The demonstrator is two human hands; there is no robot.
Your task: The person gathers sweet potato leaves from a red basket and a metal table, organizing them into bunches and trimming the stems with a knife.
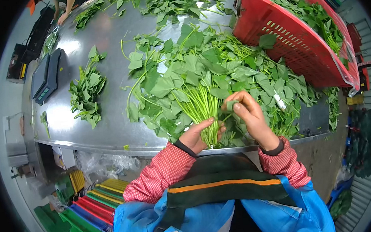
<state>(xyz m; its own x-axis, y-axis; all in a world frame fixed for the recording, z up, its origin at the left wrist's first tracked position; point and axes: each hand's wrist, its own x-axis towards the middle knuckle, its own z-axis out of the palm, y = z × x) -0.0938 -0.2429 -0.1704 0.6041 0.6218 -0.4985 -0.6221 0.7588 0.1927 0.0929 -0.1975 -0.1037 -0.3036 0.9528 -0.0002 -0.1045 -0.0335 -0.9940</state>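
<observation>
My left hand [199, 136] is closed around the lower stems of a bunch of leafy greens [199, 101], near the front edge of the metal table. The bunch's light green stems fan upward and its broad leaves point away from me. Just right of the stems, my right hand [250, 114] pinches a single leaf [231, 105] between thumb and fingers. A thin stem seems to run from that leaf toward the bunch. Loose leafy stems [270, 83] lie heaped behind and to the right of both hands.
A tilted red crate [284, 42], lined with plastic and full of greens, stands at the right. On the metal table [113, 78] at left are a scale [46, 76] and a small bunch [88, 91]. Another person's hand [63, 18] shows at the far left. Stacked colored crates [90, 210] sit below.
</observation>
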